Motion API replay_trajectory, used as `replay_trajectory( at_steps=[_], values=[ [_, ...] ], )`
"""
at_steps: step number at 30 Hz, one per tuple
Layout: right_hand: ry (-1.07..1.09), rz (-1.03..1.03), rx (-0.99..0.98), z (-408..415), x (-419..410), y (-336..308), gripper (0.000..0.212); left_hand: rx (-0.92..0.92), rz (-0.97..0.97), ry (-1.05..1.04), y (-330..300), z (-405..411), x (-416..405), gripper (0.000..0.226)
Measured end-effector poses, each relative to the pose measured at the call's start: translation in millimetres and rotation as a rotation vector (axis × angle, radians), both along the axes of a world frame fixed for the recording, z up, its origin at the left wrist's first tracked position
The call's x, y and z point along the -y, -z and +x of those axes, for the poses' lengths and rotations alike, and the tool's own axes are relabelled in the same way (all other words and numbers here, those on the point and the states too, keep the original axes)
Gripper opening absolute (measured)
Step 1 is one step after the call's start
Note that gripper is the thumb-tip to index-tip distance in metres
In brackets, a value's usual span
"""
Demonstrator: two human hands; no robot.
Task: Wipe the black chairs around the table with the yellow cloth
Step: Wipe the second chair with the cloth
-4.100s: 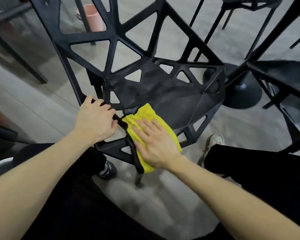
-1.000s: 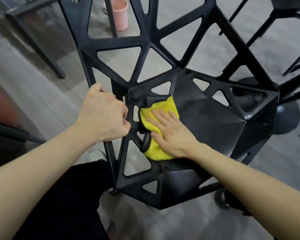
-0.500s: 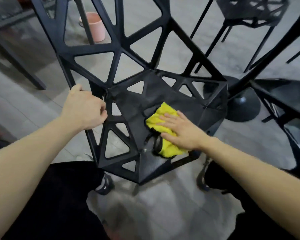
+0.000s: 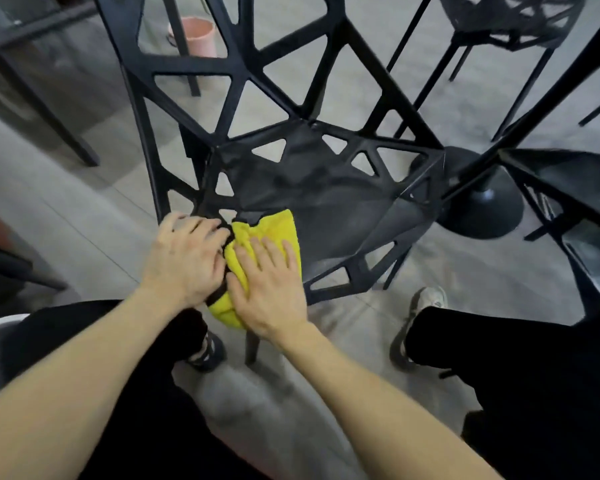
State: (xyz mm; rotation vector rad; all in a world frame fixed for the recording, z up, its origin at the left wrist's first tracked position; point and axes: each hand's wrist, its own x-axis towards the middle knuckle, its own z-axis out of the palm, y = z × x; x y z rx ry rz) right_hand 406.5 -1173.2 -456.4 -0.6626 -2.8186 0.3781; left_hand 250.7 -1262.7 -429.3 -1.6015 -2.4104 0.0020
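Two hands meet at the black chair's (image 4: 326,199) near-left seat corner. Right hand (image 4: 267,289), fingers straight, presses the yellow cloth (image 4: 274,226) flat; left hand (image 4: 184,258) grips the rim beside it. Unwiped seat stretches away rightward.

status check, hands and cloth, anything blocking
Left hand grips chair edge. Right hand flat on yellow cloth, near seat corner. Nothing blocking.

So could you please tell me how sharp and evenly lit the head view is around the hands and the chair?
Head view: hands and yellow cloth fairly sharp; the black chair seat shows a soft sheen, no harsh glare; the pink bucket and the far chair look soft; straight chair struts bow toward the edges, wide-angle distortion; light is dim and even, shadows faint.
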Motion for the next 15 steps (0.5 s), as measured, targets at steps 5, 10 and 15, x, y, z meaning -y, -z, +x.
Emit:
replay_trajectory(
  at_steps=[5, 10, 15],
  values=[
    [-0.173, 0.117, -0.034, 21, -101, -2, 0.048, -0.091, -0.109, -0.051, -12, -36, -5, 0.045],
    [0.249, 0.138, 0.071, 94, -237, -5, 0.060, -0.002, -0.044, -0.194, -1, -14, -17, 0.050],
    [0.244, 0.176, -0.173, 22, -115, 14, 0.050, -0.032, -0.006, -0.188, -4, -31, -19, 0.048]
  ],
)
